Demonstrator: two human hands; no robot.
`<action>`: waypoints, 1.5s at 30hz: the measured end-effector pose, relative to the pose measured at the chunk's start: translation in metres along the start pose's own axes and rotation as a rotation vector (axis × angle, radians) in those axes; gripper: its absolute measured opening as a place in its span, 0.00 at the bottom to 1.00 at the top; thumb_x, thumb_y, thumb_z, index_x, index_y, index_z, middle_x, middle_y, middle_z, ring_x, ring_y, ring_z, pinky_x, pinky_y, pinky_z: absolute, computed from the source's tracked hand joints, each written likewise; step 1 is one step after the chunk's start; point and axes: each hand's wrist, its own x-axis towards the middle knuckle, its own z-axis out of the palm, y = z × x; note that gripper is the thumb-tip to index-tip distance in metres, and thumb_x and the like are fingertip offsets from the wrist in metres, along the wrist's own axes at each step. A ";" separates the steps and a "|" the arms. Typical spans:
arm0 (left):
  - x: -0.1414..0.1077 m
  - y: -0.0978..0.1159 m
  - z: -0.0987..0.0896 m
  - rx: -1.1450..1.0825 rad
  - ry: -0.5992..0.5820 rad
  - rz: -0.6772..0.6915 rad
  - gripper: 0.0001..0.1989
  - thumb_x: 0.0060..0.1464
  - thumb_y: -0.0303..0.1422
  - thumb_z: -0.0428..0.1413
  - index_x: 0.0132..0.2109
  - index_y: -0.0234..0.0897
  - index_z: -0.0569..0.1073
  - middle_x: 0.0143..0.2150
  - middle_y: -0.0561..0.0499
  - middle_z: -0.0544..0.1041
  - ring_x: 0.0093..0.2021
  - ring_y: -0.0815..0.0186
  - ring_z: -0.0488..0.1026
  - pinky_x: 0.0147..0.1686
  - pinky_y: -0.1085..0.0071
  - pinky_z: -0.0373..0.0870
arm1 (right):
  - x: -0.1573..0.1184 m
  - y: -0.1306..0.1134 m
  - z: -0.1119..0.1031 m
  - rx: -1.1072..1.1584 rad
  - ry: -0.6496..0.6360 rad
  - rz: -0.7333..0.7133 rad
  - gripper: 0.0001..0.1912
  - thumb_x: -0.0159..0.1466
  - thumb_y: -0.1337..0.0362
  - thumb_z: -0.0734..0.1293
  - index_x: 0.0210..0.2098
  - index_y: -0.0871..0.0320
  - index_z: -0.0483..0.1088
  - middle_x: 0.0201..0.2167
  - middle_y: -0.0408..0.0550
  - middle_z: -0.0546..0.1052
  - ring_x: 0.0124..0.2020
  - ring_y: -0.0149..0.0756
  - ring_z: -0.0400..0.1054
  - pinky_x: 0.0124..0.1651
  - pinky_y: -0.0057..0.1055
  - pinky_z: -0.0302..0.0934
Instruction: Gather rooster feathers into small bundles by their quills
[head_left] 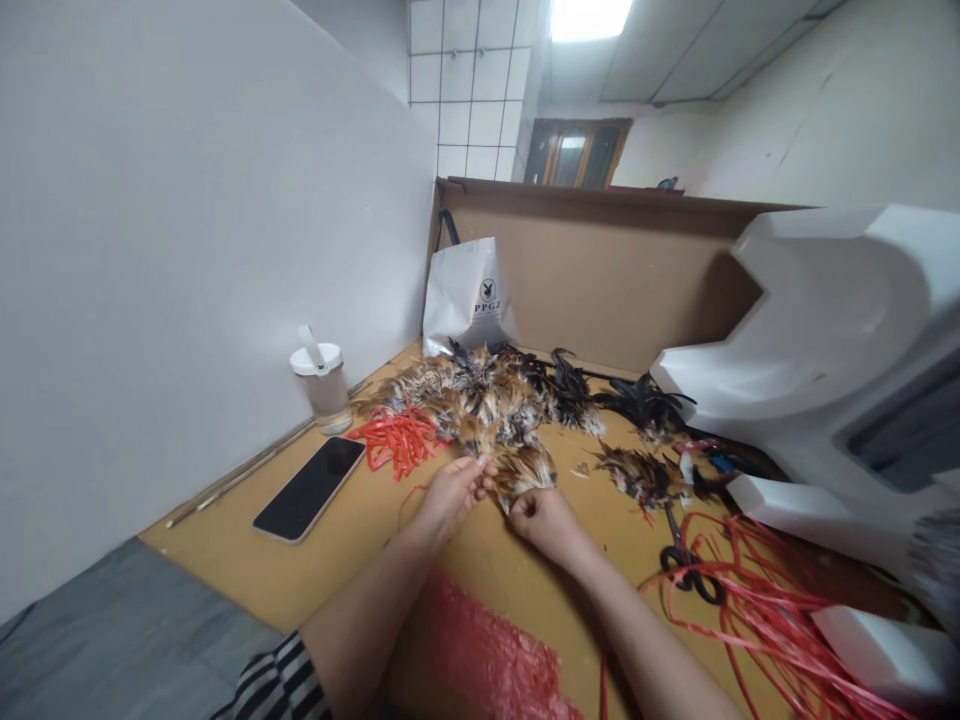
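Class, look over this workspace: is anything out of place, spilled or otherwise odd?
Nearest the person, a patchy red area stands out on the plain tabletop; whether stain or film, I cannot tell. Red strips sprawl untidily by the scissors. The cup stands upright, with no visible spill around it.
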 end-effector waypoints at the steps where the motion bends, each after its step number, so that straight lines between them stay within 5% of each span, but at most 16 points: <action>1: 0.000 0.000 0.000 -0.007 0.001 -0.006 0.10 0.42 0.32 0.58 0.33 0.30 0.71 0.28 0.50 0.72 0.22 0.77 0.65 0.21 0.81 0.57 | 0.002 0.000 -0.002 0.139 -0.036 0.032 0.07 0.49 0.66 0.61 0.16 0.60 0.65 0.12 0.42 0.66 0.14 0.24 0.53 0.18 0.23 0.45; 6: 0.000 -0.001 0.000 -0.051 -0.014 -0.056 0.08 0.43 0.29 0.58 0.32 0.29 0.72 0.35 0.46 0.74 0.25 0.76 0.66 0.22 0.81 0.59 | 0.004 -0.003 -0.015 0.752 -0.086 0.175 0.09 0.48 0.60 0.65 0.22 0.61 0.65 0.08 0.34 0.57 0.10 0.20 0.43 0.14 0.21 0.36; 10: -0.003 0.000 0.003 -0.084 -0.096 -0.152 0.07 0.41 0.27 0.59 0.32 0.29 0.73 0.31 0.49 0.73 0.24 0.77 0.66 0.23 0.81 0.59 | 0.003 -0.003 -0.020 1.014 -0.181 0.176 0.12 0.47 0.60 0.68 0.23 0.61 0.63 0.09 0.32 0.54 0.11 0.18 0.40 0.15 0.20 0.31; 18: -0.007 -0.001 0.009 0.191 -0.216 -0.068 0.12 0.42 0.36 0.58 0.27 0.29 0.72 0.22 0.51 0.70 0.21 0.75 0.62 0.22 0.78 0.54 | 0.001 -0.001 -0.016 0.969 -0.270 0.151 0.13 0.48 0.59 0.68 0.22 0.62 0.64 0.10 0.34 0.57 0.11 0.18 0.42 0.15 0.20 0.33; 26: -0.010 0.000 0.009 0.597 -0.194 0.107 0.16 0.43 0.41 0.54 0.20 0.31 0.69 0.17 0.54 0.67 0.18 0.75 0.56 0.20 0.75 0.49 | 0.001 -0.007 -0.016 0.958 -0.268 0.156 0.15 0.48 0.56 0.68 0.22 0.64 0.66 0.11 0.35 0.59 0.11 0.17 0.43 0.14 0.20 0.33; 37: -0.006 -0.009 0.005 0.168 -0.141 -0.119 0.14 0.40 0.38 0.58 0.32 0.31 0.73 0.28 0.49 0.72 0.22 0.76 0.63 0.22 0.78 0.53 | 0.003 -0.012 -0.009 1.166 0.056 0.140 0.13 0.46 0.59 0.70 0.23 0.61 0.66 0.12 0.37 0.64 0.12 0.19 0.48 0.15 0.19 0.39; 45: -0.009 -0.012 0.007 0.104 -0.192 -0.194 0.12 0.40 0.35 0.59 0.30 0.29 0.73 0.25 0.48 0.73 0.21 0.75 0.65 0.22 0.78 0.55 | 0.002 -0.017 0.001 1.158 0.169 0.160 0.14 0.45 0.58 0.70 0.25 0.62 0.67 0.15 0.40 0.67 0.13 0.20 0.50 0.15 0.20 0.41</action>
